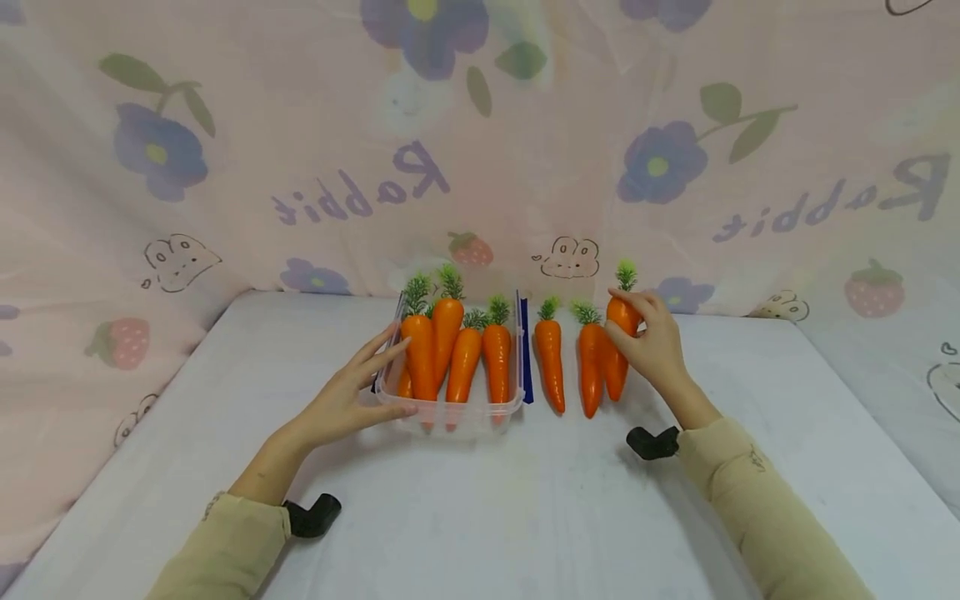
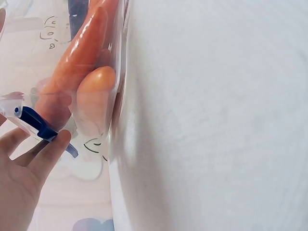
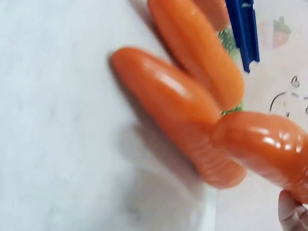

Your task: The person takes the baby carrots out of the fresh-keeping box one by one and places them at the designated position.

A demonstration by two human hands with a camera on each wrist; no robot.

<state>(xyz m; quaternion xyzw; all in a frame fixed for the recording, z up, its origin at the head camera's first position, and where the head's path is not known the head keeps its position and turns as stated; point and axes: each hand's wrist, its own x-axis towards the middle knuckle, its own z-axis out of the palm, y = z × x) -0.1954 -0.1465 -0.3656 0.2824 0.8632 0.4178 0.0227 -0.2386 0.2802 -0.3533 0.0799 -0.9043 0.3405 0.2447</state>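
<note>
Just right of centre in the frame, the right hand (image 1: 658,342) pinches a carrot (image 1: 617,371) by its thick end, just below the leaves (image 1: 626,275) — probably because the broad end gives a surer grip than the thin tip. The left hand (image 1: 345,400), fingers spread and nearly straight, touches the left side of the clear tub (image 1: 478,409) by a blue latch (image 2: 36,121), presumably to steady it on the table (image 1: 465,517).

The held carrot's leaves point to the top of the frame and its tip to the bottom, the long axis nearly vertical there; I cannot tell whether the tip touches the table. To its left, the middle loose carrot (image 1: 591,375) lies almost parallel, while the leftmost loose carrot (image 1: 551,358) slants, tip toward lower right. The tub's carrots (image 1: 463,362) also lie leaves up-frame — likely so they fit side by side.
</note>
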